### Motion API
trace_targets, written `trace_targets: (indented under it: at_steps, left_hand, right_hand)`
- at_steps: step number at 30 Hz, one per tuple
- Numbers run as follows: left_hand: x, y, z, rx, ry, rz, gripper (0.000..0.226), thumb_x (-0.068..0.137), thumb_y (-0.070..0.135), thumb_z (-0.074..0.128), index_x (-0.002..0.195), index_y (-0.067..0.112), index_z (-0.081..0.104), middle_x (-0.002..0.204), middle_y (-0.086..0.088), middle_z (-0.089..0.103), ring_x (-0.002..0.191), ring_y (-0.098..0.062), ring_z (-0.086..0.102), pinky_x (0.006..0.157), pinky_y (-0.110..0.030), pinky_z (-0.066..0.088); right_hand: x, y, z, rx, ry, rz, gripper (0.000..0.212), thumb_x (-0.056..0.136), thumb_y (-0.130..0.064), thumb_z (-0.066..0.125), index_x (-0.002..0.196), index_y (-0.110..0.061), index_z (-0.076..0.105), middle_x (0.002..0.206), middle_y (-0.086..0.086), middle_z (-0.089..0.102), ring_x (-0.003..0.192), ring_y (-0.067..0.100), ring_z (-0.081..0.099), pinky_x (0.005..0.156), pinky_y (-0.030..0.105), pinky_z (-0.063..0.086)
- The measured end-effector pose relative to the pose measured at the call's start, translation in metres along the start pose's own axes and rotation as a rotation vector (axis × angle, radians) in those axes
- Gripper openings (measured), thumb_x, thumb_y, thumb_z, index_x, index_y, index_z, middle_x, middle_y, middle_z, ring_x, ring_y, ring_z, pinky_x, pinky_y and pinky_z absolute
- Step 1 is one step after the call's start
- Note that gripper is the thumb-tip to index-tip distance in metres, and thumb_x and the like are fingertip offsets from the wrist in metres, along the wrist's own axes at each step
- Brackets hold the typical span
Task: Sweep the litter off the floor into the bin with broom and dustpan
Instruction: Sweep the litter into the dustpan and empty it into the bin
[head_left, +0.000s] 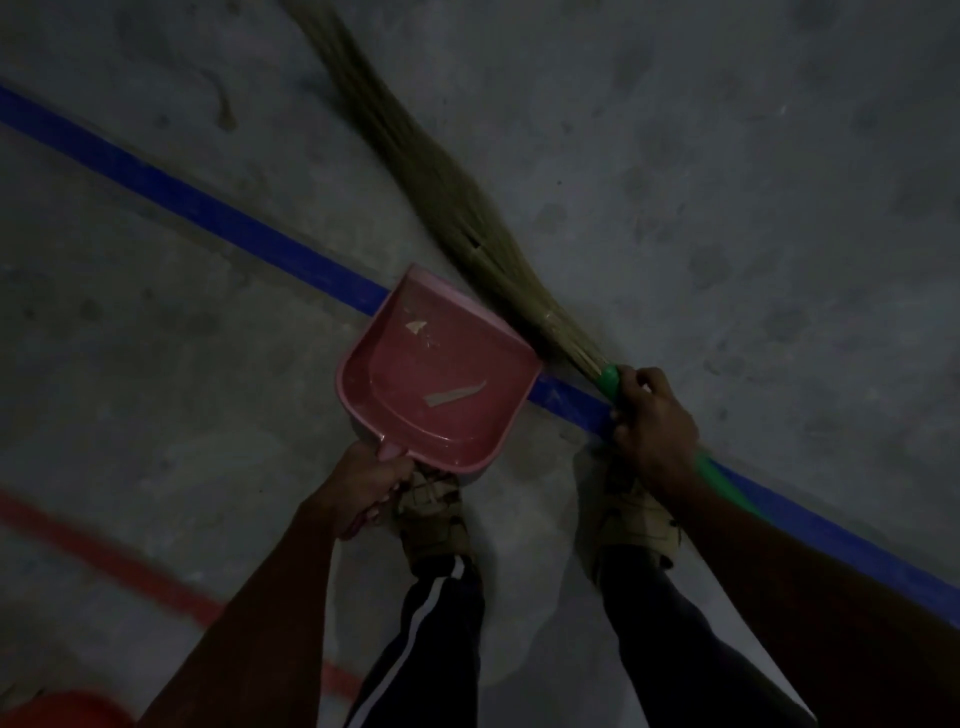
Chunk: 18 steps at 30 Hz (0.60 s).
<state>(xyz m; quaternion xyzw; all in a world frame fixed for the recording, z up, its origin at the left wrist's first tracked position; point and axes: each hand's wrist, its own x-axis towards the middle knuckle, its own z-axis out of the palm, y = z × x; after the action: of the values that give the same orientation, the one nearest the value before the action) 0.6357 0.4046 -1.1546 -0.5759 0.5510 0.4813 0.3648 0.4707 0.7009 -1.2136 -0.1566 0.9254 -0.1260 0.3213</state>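
Litter (453, 397): two pale scraps lie inside my pink dustpan (447, 384), one near its middle, a smaller one nearer the open lip.
Dustpan: held above the floor (727, 156), its mouth pointing away from me, over the blue line (208, 208).
Left hand (370, 488): my fingers wrap the dustpan's handle.
Broom (436, 171): straw head stretches away to the upper left, just beside the dustpan's right edge.
Right hand (652, 426): my fingers curl around the green broom handle, close to the straw.
Shoes (434, 512): both planted under my hands.
Red line (104, 561): crosses lower left.
Red object (62, 709): at the bottom-left corner; I cannot tell what it is.
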Motion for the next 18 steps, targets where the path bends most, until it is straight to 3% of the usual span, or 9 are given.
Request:
trace_targets:
  at_steps: [4,8,11,14,18]
  left_hand:
    - [0.005,-0.002,-0.003,0.012,0.013,0.001,0.033,0.09,0.013,0.068,0.059,0.005,0.055,0.042,-0.004,0.044,0.028,-0.013,0.034,0.037,-0.015,0.025]
    - [0.003,-0.003,-0.002,0.026,-0.008,0.007,0.035,0.092,0.012,0.065,0.059,0.006,0.053,0.04,-0.004,0.041,0.028,-0.013,0.033,0.037,-0.014,0.024]
    - [0.002,-0.003,-0.002,0.032,-0.018,0.007,0.034,0.092,0.011,0.065,0.06,0.005,0.054,0.039,-0.003,0.043,0.027,-0.013,0.035,0.036,-0.015,0.025]
    - [0.003,-0.002,-0.004,0.045,-0.015,-0.009,0.031,0.091,0.009,0.064,0.062,0.004,0.054,0.039,-0.003,0.042,0.027,-0.013,0.034,0.035,-0.015,0.024]
    - [0.001,-0.003,-0.005,0.01,-0.014,-0.012,0.031,0.092,0.003,0.063,0.063,0.0,0.052,0.037,-0.005,0.038,0.024,-0.013,0.031,0.035,-0.014,0.023]
  right_hand:
    - [-0.017,0.001,0.009,0.0,-0.105,-0.105,0.054,0.081,-0.027,0.055,0.133,-0.016,0.052,0.125,0.005,0.049,0.08,0.026,0.059,0.062,0.038,0.053]
    - [-0.025,0.004,0.004,0.037,-0.068,-0.191,0.057,0.078,-0.025,0.056,0.133,-0.01,0.056,0.123,0.008,0.053,0.083,0.026,0.061,0.062,0.029,0.043]
    - [-0.025,0.004,-0.002,0.075,0.035,-0.201,0.053,0.079,-0.019,0.057,0.131,-0.008,0.057,0.123,0.011,0.053,0.083,0.029,0.061,0.061,0.028,0.045]
    - [-0.018,0.008,-0.007,0.115,0.094,-0.134,0.053,0.079,-0.019,0.055,0.132,-0.01,0.057,0.127,0.012,0.052,0.085,0.029,0.06,0.066,0.026,0.04]
    - [-0.007,0.013,-0.008,0.055,0.068,-0.022,0.054,0.082,-0.021,0.058,0.135,-0.015,0.053,0.126,0.009,0.049,0.08,0.032,0.058,0.059,0.028,0.039]
